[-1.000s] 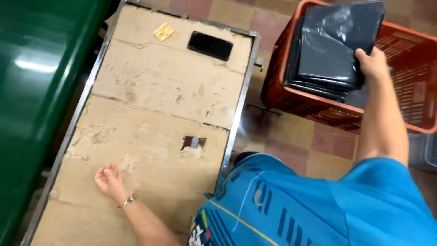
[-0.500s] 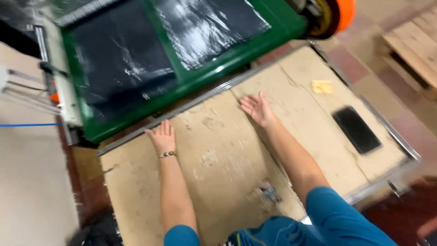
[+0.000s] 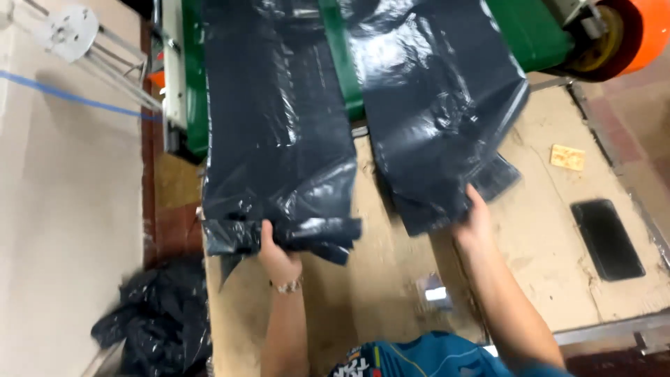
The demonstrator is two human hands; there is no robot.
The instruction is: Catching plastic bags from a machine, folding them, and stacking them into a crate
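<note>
While both arms reach forward over the worn wooden table (image 3: 391,279), each hand has hold of its own stack of black plastic bags coming off the green machine (image 3: 520,31) at the twelve o'clock side. The left hand (image 3: 278,257) is closed around the near end of the left stack of bags (image 3: 276,132), fingers curled over a bunched, folded edge; a bracelet (image 3: 286,286) sits on that wrist. The right hand (image 3: 476,222) grips the lower corner of the right stack of bags (image 3: 436,119), thumb on top, the fingers underneath and out of sight. Both stacks hang from the machine's bed down onto the table, glossy and creased, the left one lying straight, the right one skewed toward four o'clock. They lie side by side with a strip of green frame showing between them up top.

Off at three o'clock from the right hand, a dark phone (image 3: 607,239) lies flat on the table, and above it, toward two o'clock, a small yellow pad (image 3: 567,157). A small shiny metal piece (image 3: 433,292) sits on the table between the two forearms, blurred. An orange roll (image 3: 638,31) shows at the far upper corner beside the machine. At eight o'clock from the left hand, down on the floor, a heap of crumpled black plastic (image 3: 157,321) lies beside the table's edge. The person's blue shirt (image 3: 419,359) fills the six o'clock edge.
</note>
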